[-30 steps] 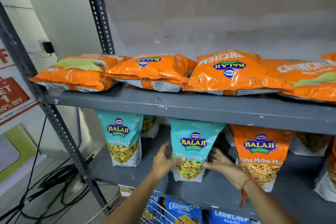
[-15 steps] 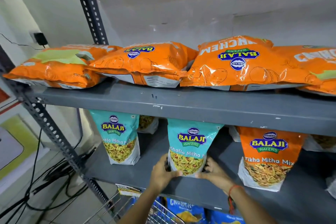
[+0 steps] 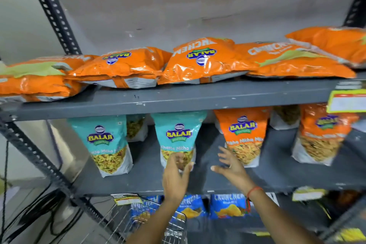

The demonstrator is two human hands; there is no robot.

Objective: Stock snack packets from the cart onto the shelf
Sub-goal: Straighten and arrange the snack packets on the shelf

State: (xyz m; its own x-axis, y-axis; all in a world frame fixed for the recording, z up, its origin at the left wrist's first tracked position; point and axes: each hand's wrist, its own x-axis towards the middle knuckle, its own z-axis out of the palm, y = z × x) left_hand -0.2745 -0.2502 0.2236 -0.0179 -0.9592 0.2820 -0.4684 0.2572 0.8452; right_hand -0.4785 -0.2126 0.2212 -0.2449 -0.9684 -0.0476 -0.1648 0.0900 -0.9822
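The teal packet in the middle of the lower shelf is standing upright and showing "BALAJI" in yellow on a blue badge, with "Khatta Mitha" partly readable below. A 2nd teal packet to its left is carrying the same badge. To the right, an orange packet is reading "BALAJI" and what looks like "Tikha Mitha Mix", blurred. On the upper shelf, orange bags are lying flat, with "BALAJI" and part of "CRUNCHEM" upside down. Below, blue bags are showing "CRUNCHEM" beside the wire cart.

Half a second ago both hands were gripping the middle teal packet by its lower sides; now the right one has let go and moved away toward the orange packet, and the view has swung to the right.

The left hand is resting its fingers against the lower front of the teal packet, fingers loosely curved rather than clamped. The right hand is hanging spread wide, fingers apart, holding nothing, just in front of the orange packet's bottom edge; whether it touches is unclear.
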